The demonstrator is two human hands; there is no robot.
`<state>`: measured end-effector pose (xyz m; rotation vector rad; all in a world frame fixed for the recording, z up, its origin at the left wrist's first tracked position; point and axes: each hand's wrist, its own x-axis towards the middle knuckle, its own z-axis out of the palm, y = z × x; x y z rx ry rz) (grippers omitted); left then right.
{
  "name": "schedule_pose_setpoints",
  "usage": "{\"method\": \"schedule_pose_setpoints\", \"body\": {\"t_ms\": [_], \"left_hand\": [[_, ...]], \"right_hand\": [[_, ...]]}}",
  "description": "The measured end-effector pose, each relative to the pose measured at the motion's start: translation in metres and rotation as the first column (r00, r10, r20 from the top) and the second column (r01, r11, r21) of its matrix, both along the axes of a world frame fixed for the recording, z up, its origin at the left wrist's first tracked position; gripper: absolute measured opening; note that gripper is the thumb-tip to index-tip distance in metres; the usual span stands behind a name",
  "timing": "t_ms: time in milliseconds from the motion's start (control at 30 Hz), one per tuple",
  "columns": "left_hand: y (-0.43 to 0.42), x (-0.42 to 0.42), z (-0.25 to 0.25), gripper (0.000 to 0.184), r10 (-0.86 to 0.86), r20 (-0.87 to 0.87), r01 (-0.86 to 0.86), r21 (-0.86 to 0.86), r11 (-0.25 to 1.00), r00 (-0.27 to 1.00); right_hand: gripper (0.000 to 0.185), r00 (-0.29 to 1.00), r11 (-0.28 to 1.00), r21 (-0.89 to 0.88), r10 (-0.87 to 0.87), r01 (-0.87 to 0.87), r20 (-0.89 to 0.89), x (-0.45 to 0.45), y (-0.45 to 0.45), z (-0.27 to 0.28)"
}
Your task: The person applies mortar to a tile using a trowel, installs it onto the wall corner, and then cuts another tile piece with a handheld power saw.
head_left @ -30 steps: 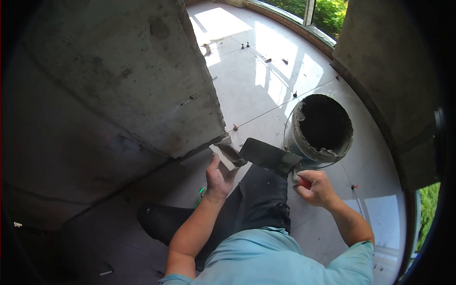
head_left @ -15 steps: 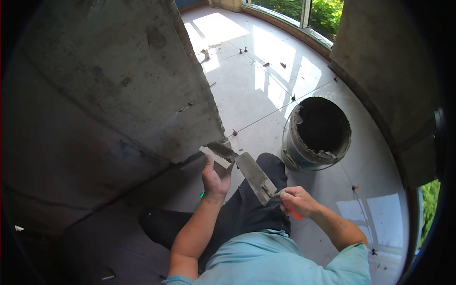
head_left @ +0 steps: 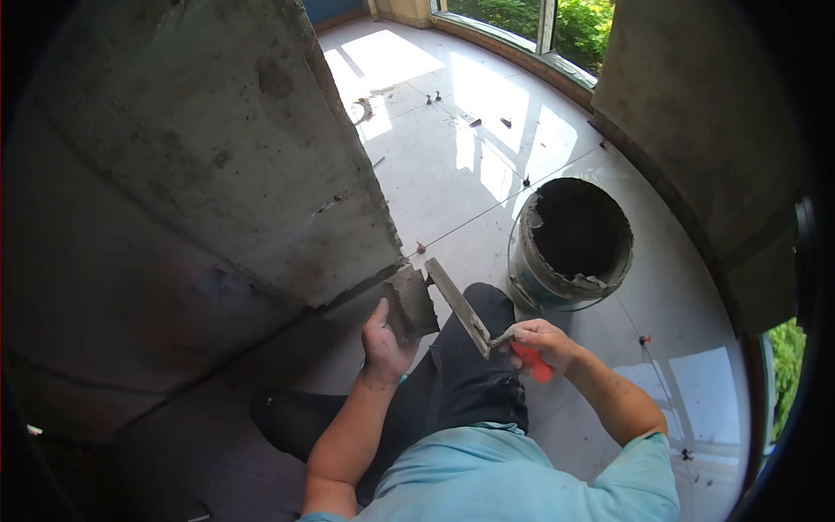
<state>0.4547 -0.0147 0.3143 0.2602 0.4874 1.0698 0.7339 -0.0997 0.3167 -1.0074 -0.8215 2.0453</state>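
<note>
My left hand (head_left: 388, 346) is closed around a small flat piece (head_left: 411, 304), probably cut tile, whose upward face is covered in grey mortar. Its thumb lies along the piece's left edge. In my right hand (head_left: 546, 337) is a trowel (head_left: 458, 306) with an orange-red handle, its grey-smeared blade tilted nearly edge-on. The blade's far end is close to the coated piece's right edge; whether they touch, I cannot tell. Both tools are above my bent leg, in front of the lower corner of the concrete wall (head_left: 287, 174).
A bucket (head_left: 524, 261) of dark grey mortar, its rim crusted, stands on the pale tiled floor to the right. Small red and black tile levelling clips (head_left: 421, 248) stick up from the joints. Beyond are windows (head_left: 496, 17) and another rough wall (head_left: 696, 148).
The held piece has turned, bringing its mortar-covered face into view in place of its white jagged edge. The trowel blade has rolled from flat to nearly edge-on.
</note>
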Motion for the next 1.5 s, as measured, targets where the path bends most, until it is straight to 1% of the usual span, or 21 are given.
{"method": "schedule_pose_setpoints", "body": {"t_ms": [33,133,167,200,300,400,500,600,700,800,900,1000,1100,1200,1300,1400,1433,1500], "left_hand": [[-0.003,0.003,0.003,0.048,0.018,-0.032,-0.020,-0.061,0.998,0.999],[-0.007,0.002,-0.005,0.047,-0.078,0.033,0.077,0.026,0.997,0.996],[-0.007,0.002,-0.008,0.048,-0.087,0.068,0.087,-0.001,0.996,0.994],[-0.008,0.002,-0.008,0.046,-0.076,0.054,0.077,-0.021,0.997,0.996],[-0.011,0.005,-0.002,0.042,-0.023,0.018,0.025,-0.094,0.995,1.000],[-0.011,0.003,-0.002,0.041,0.009,0.020,-0.007,-0.097,0.995,1.000],[-0.010,0.000,-0.006,0.045,0.003,0.009,-0.003,-0.053,0.999,1.000],[-0.010,-0.004,-0.010,0.043,0.027,0.068,-0.022,-0.071,0.997,0.997],[-0.009,-0.011,-0.020,0.043,0.030,0.129,-0.028,-0.017,0.999,0.991],[-0.007,-0.017,-0.022,0.043,0.013,0.189,-0.021,0.041,0.999,0.982],[-0.010,-0.018,-0.010,0.043,-0.006,0.099,0.004,0.021,1.000,0.995],[-0.014,-0.022,-0.011,0.043,-0.037,0.107,0.027,0.095,0.995,0.994],[-0.014,-0.025,-0.014,0.045,0.009,0.138,-0.014,0.034,0.999,0.990],[-0.010,-0.036,-0.024,0.041,-0.103,0.232,0.053,0.212,0.976,0.967],[-0.010,-0.043,-0.025,0.044,-0.100,0.155,0.066,0.207,0.976,0.983],[-0.015,-0.047,-0.017,0.050,-0.181,0.107,0.156,0.202,0.967,0.978],[-0.015,-0.048,-0.021,0.050,-0.195,0.086,0.177,0.184,0.967,0.977],[-0.017,-0.048,-0.031,0.052,-0.227,0.043,0.219,0.143,0.965,0.973]], "right_hand": [[0.040,1.000,1.000,0.001,0.015,-0.015,0.011,0.000,0.002,-0.002],[0.039,0.998,0.998,0.016,0.055,-0.055,0.029,-0.001,0.007,-0.009],[0.039,0.998,0.998,0.027,0.060,-0.061,0.027,-0.001,0.007,-0.013],[0.038,0.998,0.997,0.039,0.065,-0.066,0.025,-0.001,0.006,-0.016],[0.036,0.988,0.991,0.111,0.059,-0.075,0.142,0.000,0.002,-0.023],[0.034,0.984,0.990,0.116,0.063,-0.083,0.165,0.000,-0.001,-0.023],[0.029,0.940,0.980,0.167,0.047,-0.109,0.338,0.004,-0.003,-0.023],[0.028,0.895,0.971,0.200,0.031,-0.133,0.446,0.006,-0.006,-0.007],[0.024,0.864,0.972,0.214,-0.026,-0.095,0.502,0.013,-0.009,-0.005],[0.019,0.882,0.965,0.252,-0.055,-0.074,0.468,0.007,-0.012,-0.003],[0.016,0.801,0.853,0.457,-0.081,-0.252,0.593,-0.003,-0.007,-0.005],[0.012,0.755,0.803,0.563,-0.243,-0.195,0.609,-0.014,0.001,-0.011],[0.009,0.759,0.822,0.550,-0.264,-0.146,0.596,-0.018,0.005,-0.001],[0.014,0.658,0.821,0.522,-0.263,-0.232,0.705,-0.016,0.006,0.006],[0.015,0.581,0.797,0.546,-0.324,-0.257,0.746,-0.022,0.006,0.024],[0.015,0.563,0.818,0.527,-0.329,-0.230,0.758,-0.021,0.010,0.040],[0.017,0.555,0.838,0.491,-0.297,-0.239,0.777,-0.017,0.012,0.045],[0.018,0.483,0.825,0.448,-0.253,-0.344,0.838,-0.016,0.016,0.062]]}}
